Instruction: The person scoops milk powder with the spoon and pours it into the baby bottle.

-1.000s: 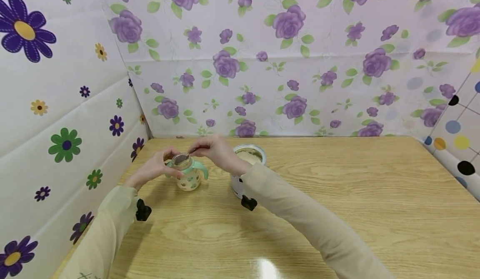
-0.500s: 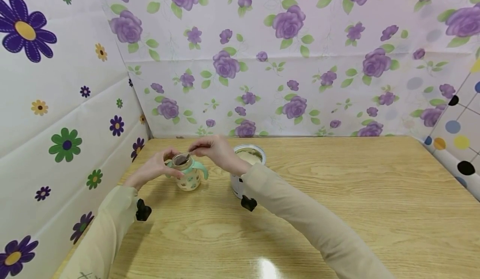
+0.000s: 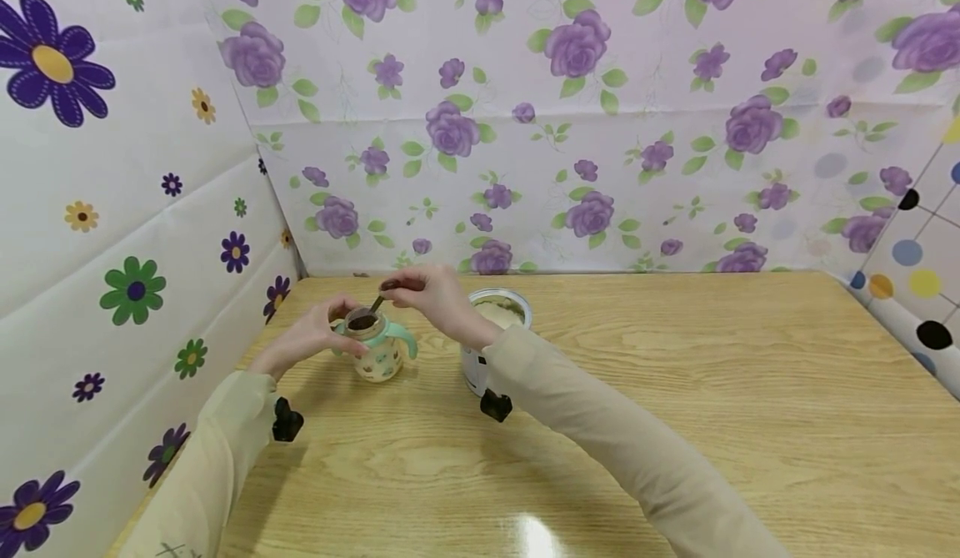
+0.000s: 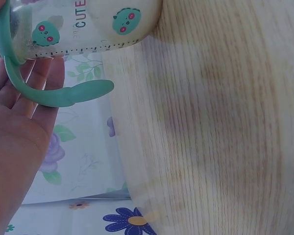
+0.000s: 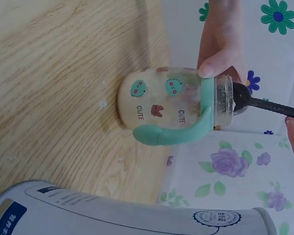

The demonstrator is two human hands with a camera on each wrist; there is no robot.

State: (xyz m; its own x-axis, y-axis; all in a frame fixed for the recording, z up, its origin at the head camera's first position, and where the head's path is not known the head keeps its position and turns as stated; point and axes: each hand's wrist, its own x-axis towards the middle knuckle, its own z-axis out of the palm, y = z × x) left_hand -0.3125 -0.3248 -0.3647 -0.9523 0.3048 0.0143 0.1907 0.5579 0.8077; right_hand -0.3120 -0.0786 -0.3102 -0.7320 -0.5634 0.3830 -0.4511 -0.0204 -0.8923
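Note:
A clear baby bottle (image 3: 377, 364) with a mint-green collar and handles stands uncapped on the table, pale contents near its base. My left hand (image 3: 315, 334) holds it around the neck, thumb at the near side and fingers behind. Between the thumb and fingers of my right hand (image 3: 435, 298) is the handle of a dark scoop spoon (image 5: 269, 105). The spoon slants down, its bowl at the bottle's open mouth (image 5: 224, 100). In the right wrist view, the left thumb (image 5: 216, 65) presses on the green collar.
Right of the bottle stands an open white can (image 3: 472, 368) of pale powder, partly hidden by my right forearm. Small white specks (image 5: 103, 103) lie on the wooden table (image 3: 675, 391). Flower-patterned sheets (image 3: 525, 191) stand behind and to the left.
My right hand has lifted slightly and the spoon now stands steeper, its bowl tipped at the bottle mouth. The left hand and the bottle have stayed in place.

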